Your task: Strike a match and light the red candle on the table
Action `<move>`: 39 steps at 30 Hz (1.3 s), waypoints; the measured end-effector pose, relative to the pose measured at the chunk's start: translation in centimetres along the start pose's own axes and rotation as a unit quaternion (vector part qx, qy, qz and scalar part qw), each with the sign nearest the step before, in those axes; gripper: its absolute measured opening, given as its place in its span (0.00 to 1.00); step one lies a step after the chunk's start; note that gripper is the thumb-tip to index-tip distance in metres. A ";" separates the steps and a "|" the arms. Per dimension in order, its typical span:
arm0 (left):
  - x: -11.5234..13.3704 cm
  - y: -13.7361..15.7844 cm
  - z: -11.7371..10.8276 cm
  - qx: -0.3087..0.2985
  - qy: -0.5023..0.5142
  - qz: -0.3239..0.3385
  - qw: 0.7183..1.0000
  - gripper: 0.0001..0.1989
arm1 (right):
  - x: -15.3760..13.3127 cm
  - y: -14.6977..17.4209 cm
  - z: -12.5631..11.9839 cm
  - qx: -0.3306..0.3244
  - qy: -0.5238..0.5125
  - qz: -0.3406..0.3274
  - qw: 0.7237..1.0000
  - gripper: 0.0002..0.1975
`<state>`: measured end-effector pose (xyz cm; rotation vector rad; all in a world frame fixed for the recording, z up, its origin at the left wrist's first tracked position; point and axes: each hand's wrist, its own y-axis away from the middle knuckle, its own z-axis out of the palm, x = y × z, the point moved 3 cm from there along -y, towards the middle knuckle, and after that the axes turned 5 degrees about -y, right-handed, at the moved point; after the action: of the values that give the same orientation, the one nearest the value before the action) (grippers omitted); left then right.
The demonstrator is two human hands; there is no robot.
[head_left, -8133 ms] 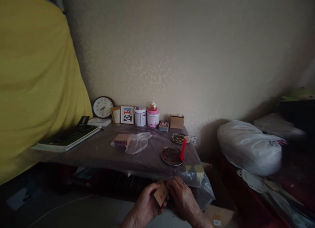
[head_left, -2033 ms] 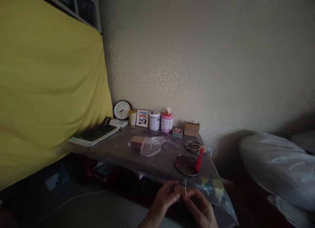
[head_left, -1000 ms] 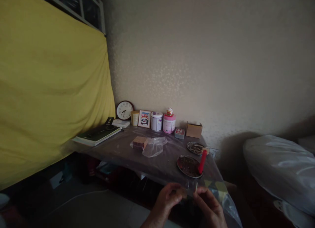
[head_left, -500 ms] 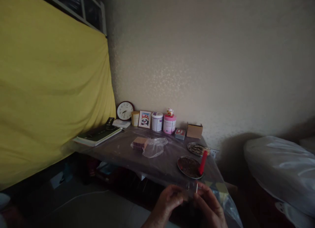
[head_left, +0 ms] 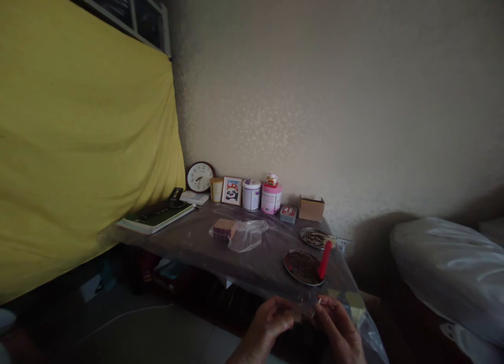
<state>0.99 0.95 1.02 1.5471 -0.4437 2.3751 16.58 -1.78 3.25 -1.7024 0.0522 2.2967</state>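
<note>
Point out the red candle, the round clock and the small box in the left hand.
red candle point(head_left: 324, 259), head view, middle of its shaft.
round clock point(head_left: 200, 177), head view, centre of its face.
small box point(head_left: 296, 315), head view, visible side, in the left hand point(head_left: 270, 322).

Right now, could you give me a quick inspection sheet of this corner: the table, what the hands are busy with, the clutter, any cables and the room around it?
Surface: dark table under clear plastic sheet.
Things in hand: small tan matchbox in left hand; right hand pinches a thin pale matchstick beside it.
Clutter: red candle leaning on round metal dish; second metal dish; crumpled clear bag; round wall clock; panda picture frame; white tin; pink tin; cardboard box.
Hands: both closed on their items.
Cables: pale cord on floor.
Surroundings: yellow curtain; white bundle.
</note>
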 end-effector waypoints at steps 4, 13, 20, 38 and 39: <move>0.3 0.0 0.2 0.002 0.003 0.006 1.000 0.13 | -0.1 0.3 0.1 0.033 0.033 -0.043 0.998 0.14; 0.7 0.2 0.4 0.034 0.038 -0.006 0.999 0.11 | -0.8 1.3 1.1 0.001 0.145 -0.083 0.986 0.14; 1.5 0.3 0.8 0.021 0.046 -0.002 0.999 0.11 | -0.9 1.0 0.6 -0.036 0.227 -0.108 0.967 0.14; 1.0 0.0 0.3 0.020 -0.027 -0.003 0.999 0.14 | -0.9 0.8 0.5 -0.047 0.235 -0.124 0.963 0.12; 0.9 0.0 0.3 0.024 -0.027 -0.009 0.999 0.15 | -0.8 0.8 0.5 -0.046 0.238 -0.128 0.962 0.12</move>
<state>0.91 0.92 2.01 1.6335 -0.3851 2.3519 16.16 -2.59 4.08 -2.1327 -0.1710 1.6915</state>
